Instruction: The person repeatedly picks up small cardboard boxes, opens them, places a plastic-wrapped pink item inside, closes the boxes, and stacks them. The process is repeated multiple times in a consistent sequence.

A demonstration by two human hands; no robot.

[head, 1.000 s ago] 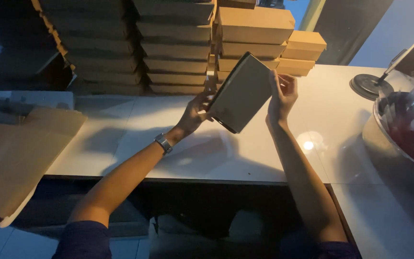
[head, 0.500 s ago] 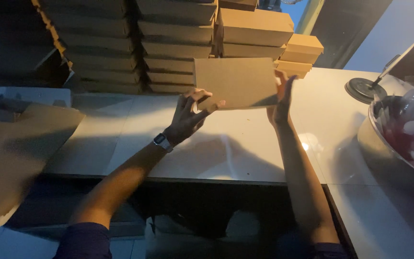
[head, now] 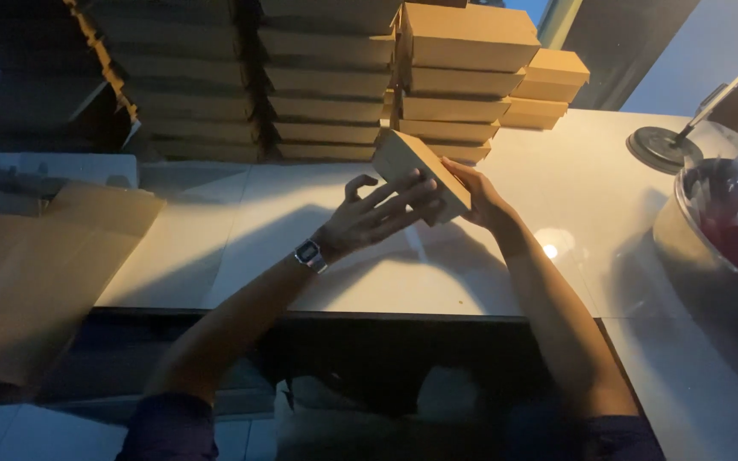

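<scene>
Head view: flat brown cardboard box (head: 420,173) held tilted above the white table (head: 241,230), just before the stacked brown cardboard boxes (head: 335,81). Left hand (head: 377,218) grip spreads fingers across its face; right hand (head: 480,196) clasps its lower end.

Dim room. White table (head: 557,213) with one bright light spot (head: 549,251). Stacked brown boxes (head: 335,77) along the far edge. Flat cardboard (head: 36,282) left. Round lamp base (head: 658,149) right, bluish wall (head: 711,43) behind.

Dim, warm light from upper right; glare spot on table (head: 548,251); deep shadows left; soft focus.
</scene>
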